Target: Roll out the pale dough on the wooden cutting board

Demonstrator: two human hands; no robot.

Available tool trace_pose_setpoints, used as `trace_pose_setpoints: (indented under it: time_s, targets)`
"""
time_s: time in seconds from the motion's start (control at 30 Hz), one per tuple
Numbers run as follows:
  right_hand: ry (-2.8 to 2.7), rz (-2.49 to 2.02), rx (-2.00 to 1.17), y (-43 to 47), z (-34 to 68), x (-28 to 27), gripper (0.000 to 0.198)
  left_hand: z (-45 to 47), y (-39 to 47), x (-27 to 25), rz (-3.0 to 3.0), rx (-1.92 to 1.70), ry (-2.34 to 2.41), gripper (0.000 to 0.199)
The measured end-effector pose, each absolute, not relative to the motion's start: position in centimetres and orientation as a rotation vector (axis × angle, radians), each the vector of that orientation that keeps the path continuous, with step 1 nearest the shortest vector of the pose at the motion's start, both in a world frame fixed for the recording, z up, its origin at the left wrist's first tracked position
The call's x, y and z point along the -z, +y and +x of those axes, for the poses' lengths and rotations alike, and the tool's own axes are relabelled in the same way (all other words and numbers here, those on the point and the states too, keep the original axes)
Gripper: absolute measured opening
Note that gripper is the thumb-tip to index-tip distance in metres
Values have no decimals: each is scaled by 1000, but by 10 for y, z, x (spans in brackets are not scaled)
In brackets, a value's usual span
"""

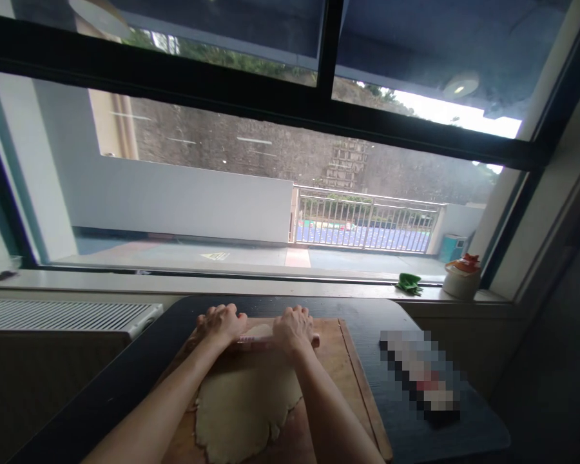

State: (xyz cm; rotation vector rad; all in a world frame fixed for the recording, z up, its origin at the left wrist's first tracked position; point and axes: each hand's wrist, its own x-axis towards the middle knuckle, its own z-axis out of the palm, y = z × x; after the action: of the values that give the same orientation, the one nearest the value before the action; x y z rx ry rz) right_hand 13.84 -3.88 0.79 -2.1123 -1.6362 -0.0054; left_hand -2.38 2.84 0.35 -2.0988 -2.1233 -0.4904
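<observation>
Left hand and right hand curl fingers round a pinkish cylindrical rolling pin; the cream, ragged-edged dough sheet lies already flattened, evenness hard to judge.

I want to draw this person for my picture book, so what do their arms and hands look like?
The smooth, bare left forearm and matching right forearm show no sleeves, and both get slimmer towards the wrists. The ungloved left hand and ungloved right hand have rounded knuckles. I can't see any rings, watches or bracelets.
</observation>
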Motion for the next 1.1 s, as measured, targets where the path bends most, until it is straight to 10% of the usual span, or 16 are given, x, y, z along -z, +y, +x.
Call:
trace_pose_setpoints:
  time_s: [1.1]
  targets:
    - [-1555,-2145,-35,-29,141,-1,29,-30,49,7,-2143,444,-2151,42]
